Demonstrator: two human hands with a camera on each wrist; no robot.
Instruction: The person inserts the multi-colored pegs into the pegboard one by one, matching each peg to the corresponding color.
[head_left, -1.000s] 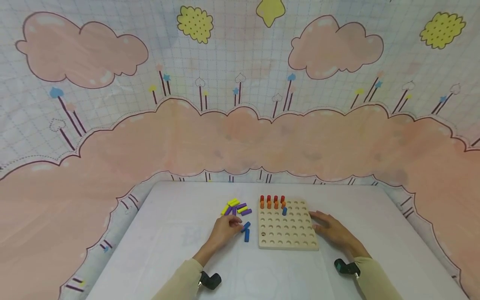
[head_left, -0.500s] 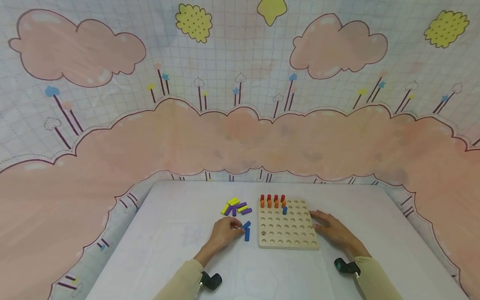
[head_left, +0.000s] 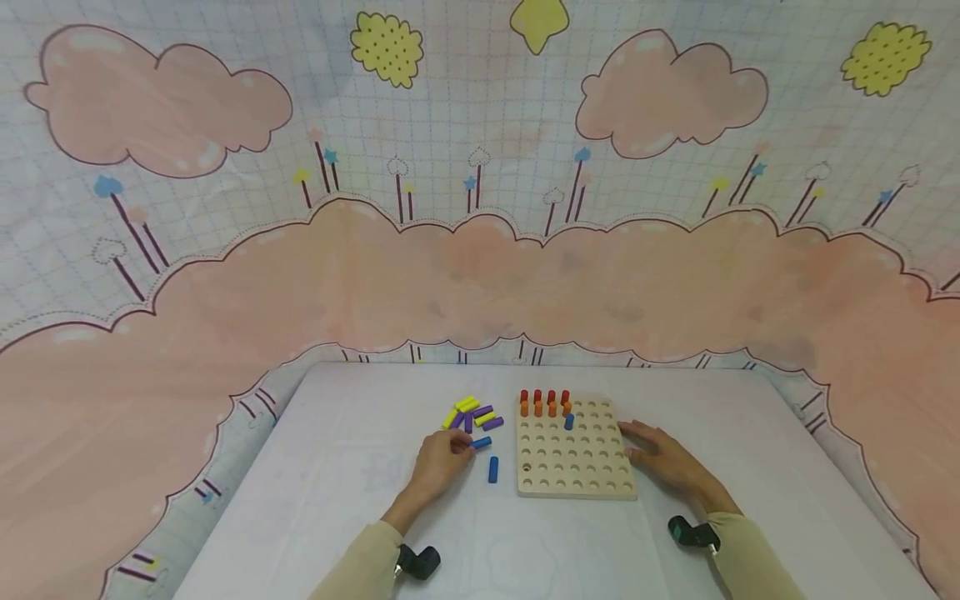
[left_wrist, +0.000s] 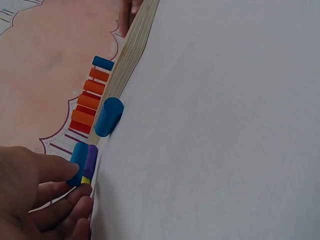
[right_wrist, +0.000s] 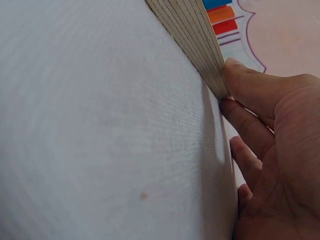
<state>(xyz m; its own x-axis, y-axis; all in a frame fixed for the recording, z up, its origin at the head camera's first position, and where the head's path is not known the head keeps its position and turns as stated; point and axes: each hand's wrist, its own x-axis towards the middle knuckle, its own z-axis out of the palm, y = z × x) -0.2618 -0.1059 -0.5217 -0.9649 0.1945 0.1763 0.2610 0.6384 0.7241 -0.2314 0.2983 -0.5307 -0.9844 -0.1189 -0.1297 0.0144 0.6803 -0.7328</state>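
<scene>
A wooden pegboard (head_left: 592, 482) lies on the white table. Red pegs (head_left: 544, 396), orange pegs (head_left: 538, 409) and one blue peg (head_left: 569, 422) stand in its far holes. My left hand (head_left: 463, 446) pinches a blue peg (head_left: 482, 442) just left of the board. In the left wrist view the left hand's fingers (left_wrist: 57, 167) hold that blue peg (left_wrist: 78, 161) in front of a purple peg (left_wrist: 91, 156). A second blue peg (head_left: 492, 469) lies loose on the table (left_wrist: 108, 116). My right hand (head_left: 633, 446) rests open, its fingers (right_wrist: 250, 90) touching the board's right edge (right_wrist: 192, 35).
A small pile of yellow and purple pegs (head_left: 472, 414) lies behind the left hand. The table (head_left: 345, 467) is white, with a cartoon cloud backdrop (head_left: 480, 250) rising behind and around it. Most of the pegboard's holes are unfilled.
My left hand has taken one of the two blue pegs and drawn it slightly back and left. The other blue peg stays on the table. The right hand has not moved.
</scene>
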